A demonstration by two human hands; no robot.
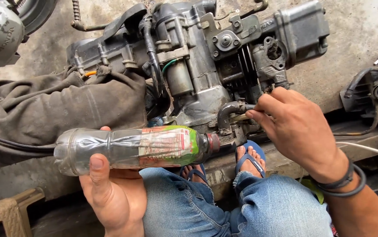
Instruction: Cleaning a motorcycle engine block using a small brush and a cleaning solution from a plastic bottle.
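Left hand (110,193) grips a tipped, nearly empty plastic bottle (132,149); right hand (294,127) pinches an engine (206,57) hose (228,112).

head cam | looks steeply down, close | over knees toward engine (206,66) on floor | single view

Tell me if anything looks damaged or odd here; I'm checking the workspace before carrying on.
The clear plastic bottle in the left hand is crumpled and dented along its body, held on its side with its neck toward the grimy engine. The right hand pinches a small part beside the engine's curved pipe. No spill shows.
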